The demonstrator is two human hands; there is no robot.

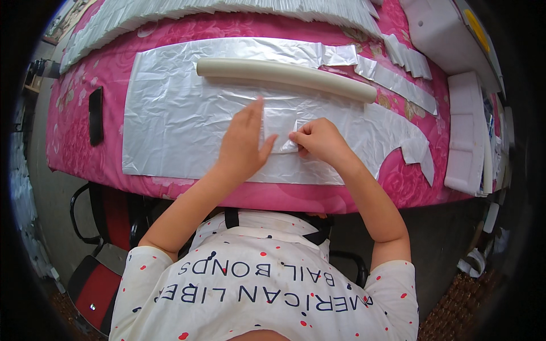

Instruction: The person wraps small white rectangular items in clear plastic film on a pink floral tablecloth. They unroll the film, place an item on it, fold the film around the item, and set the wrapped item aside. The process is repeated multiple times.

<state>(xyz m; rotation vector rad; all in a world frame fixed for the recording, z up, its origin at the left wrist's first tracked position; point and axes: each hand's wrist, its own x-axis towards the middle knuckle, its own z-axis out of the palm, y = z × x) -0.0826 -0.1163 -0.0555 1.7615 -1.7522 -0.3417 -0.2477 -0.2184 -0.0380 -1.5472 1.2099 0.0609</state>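
The person's left hand [244,136] was open, its fingers straight and close together and its thumb spread toward the right hand [319,142]. That right hand was closed, thumb and fingertips pinching the edge of a small piece of thin plastic [278,122]. The piece lay between the two hands, over the middle of a wide silvery sheet [165,125]; I could not tell whether it was loose or part of the sheet. The left hand was at the piece's near left side, though I could not make out whether the palm pressed down.

The wrinkled sheet covered much of the pink flowered tablecloth [273,196], its right end ragged. Just beyond the hands, a pale tube [284,77] lay across the sheet, slanting toward the person at its right end. Past that end was a long strip [398,85] of the same silvery plastic. A long row of white folded pieces [227,7] lined the far side of the table. To the left, on the bare cloth, lay a black phone [96,116]; to the right stood a white box [463,133].
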